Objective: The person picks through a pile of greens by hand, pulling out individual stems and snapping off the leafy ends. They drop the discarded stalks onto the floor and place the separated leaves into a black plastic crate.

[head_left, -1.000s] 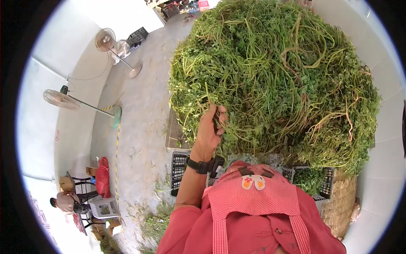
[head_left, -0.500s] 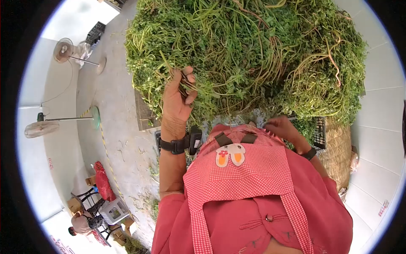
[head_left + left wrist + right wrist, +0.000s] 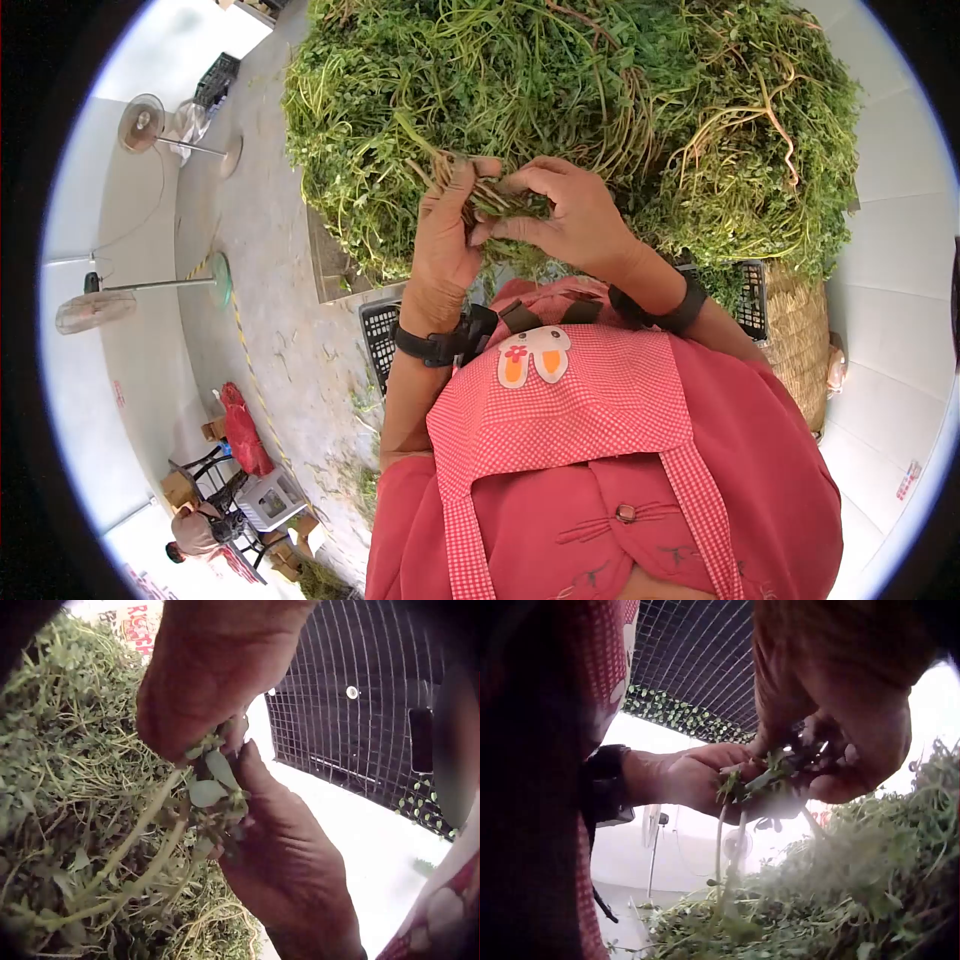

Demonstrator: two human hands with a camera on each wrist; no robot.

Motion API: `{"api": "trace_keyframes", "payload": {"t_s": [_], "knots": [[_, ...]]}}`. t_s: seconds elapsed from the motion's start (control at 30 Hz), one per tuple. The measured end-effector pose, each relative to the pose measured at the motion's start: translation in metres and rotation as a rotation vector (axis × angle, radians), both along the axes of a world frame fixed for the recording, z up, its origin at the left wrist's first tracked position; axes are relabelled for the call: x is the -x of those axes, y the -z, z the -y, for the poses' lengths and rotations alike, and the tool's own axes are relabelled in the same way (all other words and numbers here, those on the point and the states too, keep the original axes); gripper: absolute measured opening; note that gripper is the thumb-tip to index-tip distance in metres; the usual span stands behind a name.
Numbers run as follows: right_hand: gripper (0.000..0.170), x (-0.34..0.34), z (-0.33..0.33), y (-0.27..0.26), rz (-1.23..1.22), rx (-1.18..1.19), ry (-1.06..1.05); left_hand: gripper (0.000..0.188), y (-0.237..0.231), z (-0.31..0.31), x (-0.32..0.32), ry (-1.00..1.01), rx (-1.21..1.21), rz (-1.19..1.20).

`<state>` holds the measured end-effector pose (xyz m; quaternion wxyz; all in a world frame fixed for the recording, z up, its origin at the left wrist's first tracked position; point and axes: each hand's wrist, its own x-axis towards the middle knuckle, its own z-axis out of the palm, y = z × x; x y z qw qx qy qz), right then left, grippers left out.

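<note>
In front of the apron, my left hand (image 3: 442, 240) grips a small bunch of green stems (image 3: 508, 201), their cut-looking pale ends sticking out past the fingers. My right hand (image 3: 580, 212) pinches the leafy side of this bunch between thumb and fingers, so the two hands meet around it. Rounded leaves (image 3: 208, 791) show between both hands in the left wrist view. A few long stems (image 3: 721, 840) hang from the bunch in the right wrist view. Just beyond the hands rises a large heap of leafy green stems (image 3: 560, 80).
The heap lies on a board (image 3: 328, 265) whose corner shows at left. Black plastic crates (image 3: 380, 335) stand under its near edge. At right is a woven straw roll (image 3: 797, 350). Standing fans (image 3: 95, 308), a red sack (image 3: 243, 430) and a seated person (image 3: 195, 528) are at far left.
My right hand, out of view at first, has come up from beside the apron to the bunch in my left hand. The head view has shifted, with the heap now higher and further left.
</note>
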<state>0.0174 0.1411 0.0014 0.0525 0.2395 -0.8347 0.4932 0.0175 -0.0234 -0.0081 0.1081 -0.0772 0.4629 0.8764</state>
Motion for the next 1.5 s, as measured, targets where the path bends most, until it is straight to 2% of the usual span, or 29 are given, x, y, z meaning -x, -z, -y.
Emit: {"api": "trace_keyframes", "payload": {"t_s": [0.17,0.23,0.27,0.33,0.47,0.53,0.63,0.67,0.73,0.77,0.83,0.87,0.93,0.97,1.03,1.07,1.1,1.17,1.23,1.27,1.3,1.4,1.5], "knots": [[0.024,0.006,-0.007,0.013,0.053,0.048,-0.011,0.022,-0.004,-0.005,-0.008,-0.045,-0.067,0.042],[0.020,0.006,-0.012,0.012,0.470,0.322,-0.084,0.023,-0.003,-0.001,-0.008,-0.033,-0.108,0.036],[0.020,0.006,-0.015,0.015,0.472,0.326,-0.083,0.023,-0.003,0.000,-0.008,-0.031,-0.104,0.037],[0.022,0.004,-0.019,0.021,0.668,0.552,-0.170,0.026,-0.003,0.000,-0.008,0.044,-0.009,0.000],[0.027,0.002,-0.027,0.019,0.795,0.506,-0.153,0.027,-0.004,-0.014,-0.005,0.009,0.164,0.065],[0.026,0.002,-0.026,0.022,0.578,0.452,-0.130,0.028,0.001,-0.020,-0.003,0.006,0.243,0.035],[0.024,0.004,-0.031,0.030,0.466,0.336,-0.085,0.028,0.005,-0.026,-0.002,0.038,0.236,0.049],[0.024,0.005,-0.034,0.029,0.470,0.338,-0.080,0.028,0.005,-0.027,-0.002,0.043,0.236,0.053],[0.020,0.005,-0.039,0.025,0.714,0.361,-0.058,0.028,0.006,-0.028,-0.003,0.044,0.244,0.055],[0.020,0.006,-0.040,0.029,0.720,0.362,-0.056,0.028,0.006,-0.028,-0.003,0.047,0.245,0.060],[0.021,0.010,-0.042,0.040,0.533,0.258,-0.114,0.026,0.006,-0.030,-0.004,0.011,0.311,0.073],[0.021,0.009,-0.042,0.040,0.544,0.260,-0.110,0.026,0.007,-0.031,-0.004,0.015,0.312,0.084],[0.023,0.012,-0.040,0.039,0.381,0.128,-0.023,0.023,0.010,-0.034,-0.003,-0.022,0.522,0.032],[0.023,0.015,-0.038,0.044,0.390,0.129,-0.018,0.023,0.016,-0.037,-0.004,-0.015,0.523,0.041],[0.024,0.024,-0.038,0.062,0.102,0.053,0.081,0.020,0.033,-0.042,-0.008,-0.114,0.865,-0.401],[0.024,0.031,-0.044,0.072,0.108,0.052,0.086,0.018,0.036,-0.042,-0.010,-0.142,0.904,-0.427],[0.024,0.040,-0.053,0.081,0.080,0.018,0.150,0.018,0.028,-0.043,-0.011,-0.135,0.903,-0.426],[0.023,0.043,-0.071,0.083,0.057,-0.016,0.215,0.019,0.006,-0.045,-0.013,-0.277,0.567,-0.129],[0.022,0.044,-0.092,0.060,0.815,0.523,0.151,0.020,0.003,-0.038,-0.009,-0.259,0.527,-0.026],[0.022,0.043,-0.097,0.059,0.837,0.668,0.044,0.022,0.003,-0.039,-0.005,-0.263,0.406,0.011],[0.022,0.042,-0.099,0.058,0.836,0.669,0.047,0.025,0.003,-0.040,0.000,-0.266,0.285,0.042],[0.022,0.032,-0.099,0.058,0.941,0.712,-0.060,0.027,0.011,-0.040,0.004,-0.218,0.201,0.051],[0.021,0.020,-0.108,0.062,0.913,0.731,-0.159,0.028,0.014,-0.039,0.007,-0.145,0.054,0.113]]}}
